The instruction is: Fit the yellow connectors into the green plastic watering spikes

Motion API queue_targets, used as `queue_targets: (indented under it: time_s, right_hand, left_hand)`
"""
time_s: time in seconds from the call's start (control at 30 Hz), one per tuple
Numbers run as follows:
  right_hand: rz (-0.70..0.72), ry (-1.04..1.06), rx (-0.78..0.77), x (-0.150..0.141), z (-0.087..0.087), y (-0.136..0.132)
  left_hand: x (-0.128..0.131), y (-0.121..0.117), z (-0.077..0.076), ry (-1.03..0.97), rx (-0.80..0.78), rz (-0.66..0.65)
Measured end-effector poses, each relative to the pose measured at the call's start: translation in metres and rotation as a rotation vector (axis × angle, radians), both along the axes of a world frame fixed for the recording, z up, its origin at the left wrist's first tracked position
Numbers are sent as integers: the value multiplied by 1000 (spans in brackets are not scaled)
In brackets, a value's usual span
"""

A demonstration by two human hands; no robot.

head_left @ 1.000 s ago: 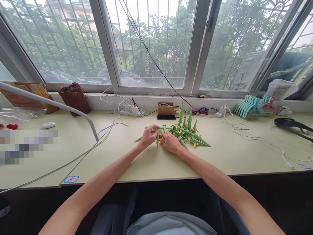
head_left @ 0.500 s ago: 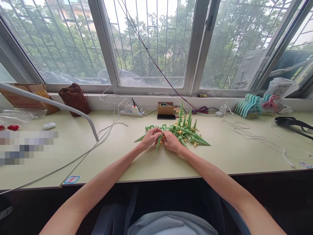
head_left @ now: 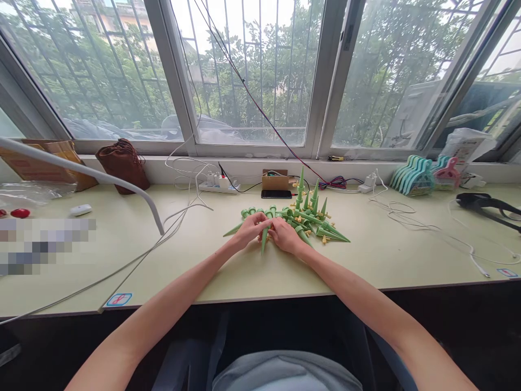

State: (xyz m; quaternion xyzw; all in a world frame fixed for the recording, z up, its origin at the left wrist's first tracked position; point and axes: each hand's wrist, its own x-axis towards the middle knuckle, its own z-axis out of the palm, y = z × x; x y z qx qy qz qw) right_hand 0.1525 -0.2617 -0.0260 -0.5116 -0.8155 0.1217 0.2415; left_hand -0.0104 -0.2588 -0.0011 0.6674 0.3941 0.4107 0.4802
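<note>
Between my two hands, a green plant watering spike (head_left: 264,243) points its tip down toward me. My left hand (head_left: 251,229) is closed around its upper part. From the other side my right hand (head_left: 284,233) pinches at the same end, its fingertips meeting the left ones. The fingers hide the spike's top. Just beyond and to the right lies a heap of green watering spikes (head_left: 311,218) with small yellow valves, several standing tip up. Another spike (head_left: 233,230) lies left of my left hand.
Behind the heap are a black phone (head_left: 277,194) and a small cardboard box (head_left: 275,180). A power strip (head_left: 220,188) stands back left, near a brown pouch (head_left: 123,166). Teal hangers (head_left: 412,176) and black glasses-like gear (head_left: 484,203) are right. Cables (head_left: 152,251) cross the left side.
The held spike has turned slightly, its tip now pointing more straight toward me. Both hands stay almost in place, and the heap has not changed.
</note>
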Motion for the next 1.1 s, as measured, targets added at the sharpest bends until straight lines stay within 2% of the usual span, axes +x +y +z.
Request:
queue_targets:
  time_s: [0.27, 0.5, 0.73, 1.1]
  right_hand:
    - [-29, 40, 44, 0, 0, -1]
    - [-34, 303, 169, 7, 4, 7]
    - [57, 542, 174, 11, 9, 9]
    - [59, 584, 208, 11, 11, 7]
  left_hand:
    - [-2, 1, -1, 22, -20, -3]
    - [-1, 3, -1, -63, -46, -14]
    - [1, 2, 1, -116, -71, -31]
    - [1, 3, 0, -154, -99, -59]
